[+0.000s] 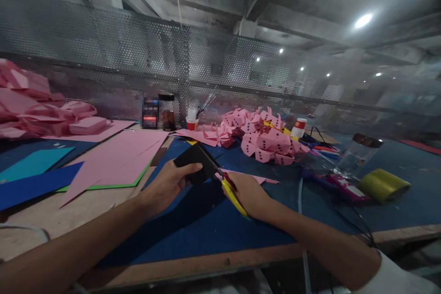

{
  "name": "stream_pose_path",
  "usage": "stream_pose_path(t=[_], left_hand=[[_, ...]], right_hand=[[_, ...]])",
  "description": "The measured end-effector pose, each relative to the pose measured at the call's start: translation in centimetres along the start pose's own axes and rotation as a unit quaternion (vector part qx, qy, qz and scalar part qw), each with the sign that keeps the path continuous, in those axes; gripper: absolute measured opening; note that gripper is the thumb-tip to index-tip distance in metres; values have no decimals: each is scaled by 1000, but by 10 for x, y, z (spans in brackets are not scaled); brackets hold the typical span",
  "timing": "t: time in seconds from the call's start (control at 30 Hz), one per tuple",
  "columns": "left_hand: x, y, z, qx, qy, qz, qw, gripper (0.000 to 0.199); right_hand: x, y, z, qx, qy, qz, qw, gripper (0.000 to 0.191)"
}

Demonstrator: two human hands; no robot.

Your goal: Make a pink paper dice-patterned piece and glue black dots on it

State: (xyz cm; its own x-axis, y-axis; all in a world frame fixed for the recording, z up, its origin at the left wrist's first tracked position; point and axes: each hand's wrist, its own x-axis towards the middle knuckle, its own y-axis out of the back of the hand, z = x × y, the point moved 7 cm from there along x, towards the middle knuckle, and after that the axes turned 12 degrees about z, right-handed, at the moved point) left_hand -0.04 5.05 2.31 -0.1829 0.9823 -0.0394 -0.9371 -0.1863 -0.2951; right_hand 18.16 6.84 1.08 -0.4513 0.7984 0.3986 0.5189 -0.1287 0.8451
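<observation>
My left hand [168,183] pinches a piece of black paper [195,161], thumb on top, over the blue table covering [193,234]. Scissors with yellow and red handles [236,198] are gripped in my right hand [250,193]. Their blades lie along the right edge of the black paper, partly lost against it. A thin strip of pink paper [262,178] lies on the covering just behind my right hand. Beyond it is a heap of folded pink paper pieces with dark dots [268,142].
Pink sheets [117,156] and blue sheets [41,183] lie at left beside a pink paper pile [34,105]. Cups, a lidded jar [168,115] and a phone [150,112] stand behind. At right are pens, a clear bottle [358,154], a yellow roll [384,185] and a cable.
</observation>
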Motion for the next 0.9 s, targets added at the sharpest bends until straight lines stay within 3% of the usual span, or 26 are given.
stream_pose_path(t=[0.33, 0.9], left_hand=[[2, -3, -9, 13, -10, -29, 999, 29], [2, -3, -11, 12, 6, -19, 1000, 30]], right_hand=[[0, 0, 0, -3, 40, 36, 999, 14], [0, -5, 5, 13, 5, 8, 1000, 13]])
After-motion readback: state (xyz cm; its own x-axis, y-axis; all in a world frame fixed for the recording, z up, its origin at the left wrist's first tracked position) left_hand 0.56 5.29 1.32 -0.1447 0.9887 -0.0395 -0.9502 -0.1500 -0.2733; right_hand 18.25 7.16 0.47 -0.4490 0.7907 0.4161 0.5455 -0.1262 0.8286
